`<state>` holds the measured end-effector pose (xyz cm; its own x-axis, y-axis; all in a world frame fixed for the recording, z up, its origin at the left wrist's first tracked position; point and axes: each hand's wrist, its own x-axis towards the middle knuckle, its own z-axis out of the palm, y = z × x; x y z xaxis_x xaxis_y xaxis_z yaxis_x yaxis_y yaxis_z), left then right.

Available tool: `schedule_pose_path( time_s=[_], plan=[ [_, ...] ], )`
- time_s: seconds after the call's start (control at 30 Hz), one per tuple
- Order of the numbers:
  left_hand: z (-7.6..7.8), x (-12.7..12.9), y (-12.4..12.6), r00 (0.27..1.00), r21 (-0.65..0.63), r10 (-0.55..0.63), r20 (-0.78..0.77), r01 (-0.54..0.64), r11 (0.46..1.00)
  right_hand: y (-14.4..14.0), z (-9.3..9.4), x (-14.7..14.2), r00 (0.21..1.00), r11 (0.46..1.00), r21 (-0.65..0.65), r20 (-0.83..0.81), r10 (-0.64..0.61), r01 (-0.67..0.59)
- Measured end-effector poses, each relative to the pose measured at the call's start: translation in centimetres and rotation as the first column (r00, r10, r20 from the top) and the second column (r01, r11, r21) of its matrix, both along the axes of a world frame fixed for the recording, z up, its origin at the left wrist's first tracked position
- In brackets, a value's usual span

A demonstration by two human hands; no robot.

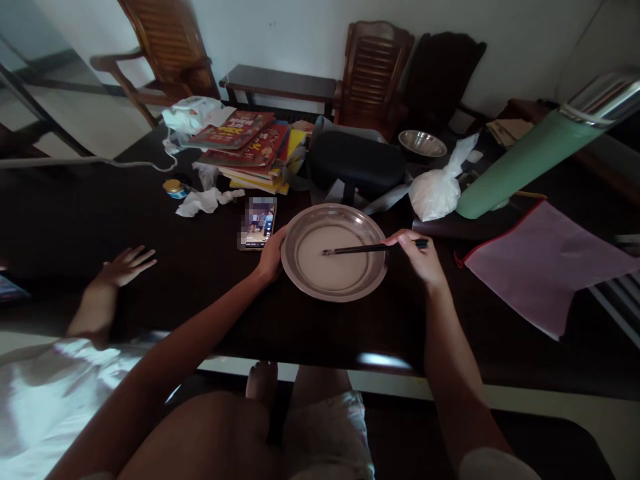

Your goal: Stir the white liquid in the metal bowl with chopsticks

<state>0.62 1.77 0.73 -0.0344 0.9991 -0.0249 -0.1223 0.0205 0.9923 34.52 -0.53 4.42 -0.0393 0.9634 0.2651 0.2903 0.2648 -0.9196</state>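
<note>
A wide steel basin point(300, 280) with a pale batter-like liquid point(333, 263) stands on the dark table point(210, 313). My left hand point(270, 257) grips the basin's left rim. My right hand point(417, 257) holds dark chopsticks point(367, 249) at the right rim; their tips reach to the middle of the liquid.
A phone point(258, 224) lies left of the basin. Behind are stacked books point(250, 150), a black case point(356, 163), a white bag point(435, 193), a steel bowl point(423, 143) and a green roll point(525, 160). A pink cloth point(545, 267) lies right. Another person's hand point(125, 265) rests on the table's left.
</note>
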Motion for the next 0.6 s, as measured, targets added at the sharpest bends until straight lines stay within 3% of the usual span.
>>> schedule_pose_path(
  time_s=[0.13,0.3,0.5,0.6],
  plan=[
    [-0.45,-0.2,0.13,1.0,0.027,0.008,-0.03,-0.008,1.0,-0.1,-0.01,0.53,0.971,0.975,0.039,-0.109,-0.213,0.219],
    [-0.94,-0.23,0.45,0.999,0.003,0.013,0.038,-0.013,1.0,-0.06,-0.07,0.13,1.0,1.0,-0.018,-0.007,0.009,-0.009],
    [-0.58,-0.04,0.34,0.999,0.02,0.009,0.037,-0.01,1.0,0.02,-0.15,0.49,0.974,0.98,0.012,-0.105,-0.199,0.201],
    [-0.54,-0.06,0.32,0.999,0.015,-0.002,0.045,0.001,1.0,-0.06,-0.15,0.24,0.996,0.998,-0.011,-0.055,-0.067,0.066]
  ],
)
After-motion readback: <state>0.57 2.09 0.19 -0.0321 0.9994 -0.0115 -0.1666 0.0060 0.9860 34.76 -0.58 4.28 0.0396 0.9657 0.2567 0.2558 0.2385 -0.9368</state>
